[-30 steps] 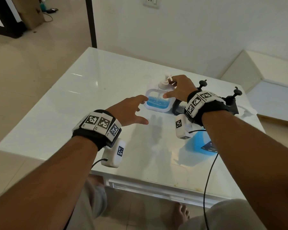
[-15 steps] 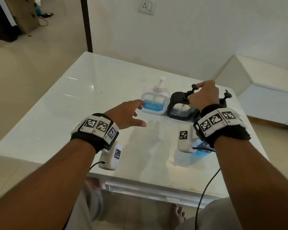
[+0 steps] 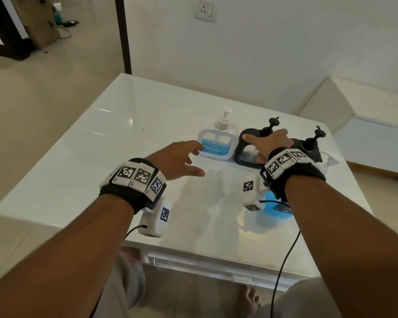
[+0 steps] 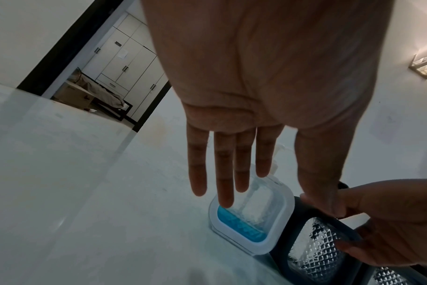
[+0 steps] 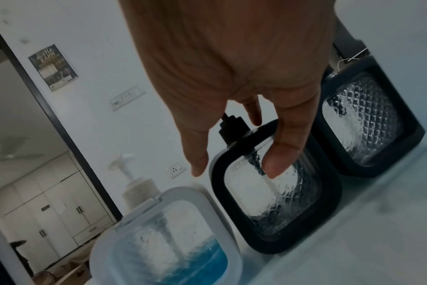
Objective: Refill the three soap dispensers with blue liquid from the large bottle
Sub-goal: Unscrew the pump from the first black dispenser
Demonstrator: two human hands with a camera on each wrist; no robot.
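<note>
Half a second on, right hand (image 3: 268,144) had dropped from the black pump down onto the middle dispenser (image 3: 248,154), while my left hand (image 3: 178,160) had barely shifted. Biggest thing first: the white glossy table (image 3: 101,161) carried everything. The large bottle (image 3: 275,208) of blue liquid stood near my edge of it, mostly hidden under my right wrist, so only a patch of blue showed. Behind it ran the row of three dispensers, just beside one another: the white dispenser (image 3: 217,143) on the left, partly filled with blue, its white pump on top; the middle dispenser, black-framed with clear faceted walls; and the right dispenser (image 3: 309,150), also black, half hidden by my wrist. My right hand was curled over the middle one, thumb on its front face and fingers reaching over the top edge by the black pump (image 3: 272,125). My left hand hovered above the table with fingers straight and spread, holding nothing, fingertips just short of the white dispenser.
</note>
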